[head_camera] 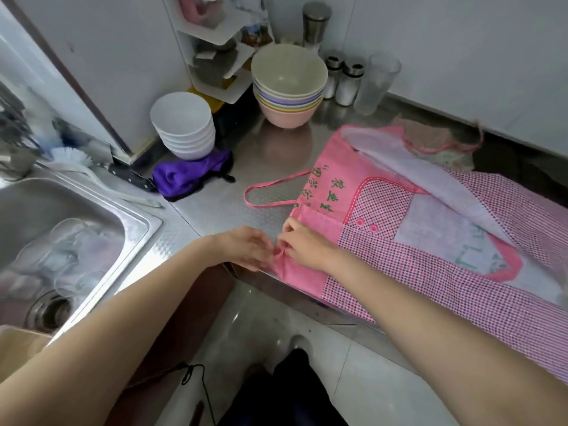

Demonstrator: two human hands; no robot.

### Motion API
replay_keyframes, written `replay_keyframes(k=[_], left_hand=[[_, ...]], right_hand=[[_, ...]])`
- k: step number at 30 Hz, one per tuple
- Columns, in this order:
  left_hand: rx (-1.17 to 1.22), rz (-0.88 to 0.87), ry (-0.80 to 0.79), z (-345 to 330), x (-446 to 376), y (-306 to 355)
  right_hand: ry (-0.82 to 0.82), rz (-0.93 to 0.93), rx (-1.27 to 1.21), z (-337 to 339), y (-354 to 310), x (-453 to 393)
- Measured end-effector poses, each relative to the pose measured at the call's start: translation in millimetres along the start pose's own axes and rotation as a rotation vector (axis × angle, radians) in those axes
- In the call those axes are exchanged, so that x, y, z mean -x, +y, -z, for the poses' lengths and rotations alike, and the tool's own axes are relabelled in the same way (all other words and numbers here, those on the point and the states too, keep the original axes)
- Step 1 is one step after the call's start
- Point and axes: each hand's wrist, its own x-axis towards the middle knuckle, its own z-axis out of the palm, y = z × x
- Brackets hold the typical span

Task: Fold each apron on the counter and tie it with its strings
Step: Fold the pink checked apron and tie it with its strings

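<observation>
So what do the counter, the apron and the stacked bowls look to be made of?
Counter: brushed, faintly patterned steel, by its dull reflections. Apron: thin woven cloth, creased, pink check. Colored bowls: matte, probably plastic. White bowls: glossier, possibly ceramic.

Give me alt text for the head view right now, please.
Both hands, left hand and right hand, pinch the near corner of a pink apron spread on a steel counter. Its neck strap lies loose beside stacked bowls and a sink.

A home kitchen: steel sink [92, 207], stacked bowls [289, 84], shakers [349, 81] on the counter [246, 155].
</observation>
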Motion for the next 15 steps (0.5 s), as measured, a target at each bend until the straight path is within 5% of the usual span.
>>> replay_keyframes(k=[8,11,15], left_hand=[[-0.039,0.110,0.062,-16.5,-9.7,-16.8],[0.013,0.180,0.170,-12.5,-10.9,-19.0],[-0.145,0.202,0.215,-9.8,-9.8,-8.0]], right_hand=[[0.224,-0.143,0.027,-11.7,-3.2,13.2],[0.040,-0.365,0.111,-17.9,4.6,20.9],[-0.026,-0.411,0.078,-21.4,12.6,24.4]])
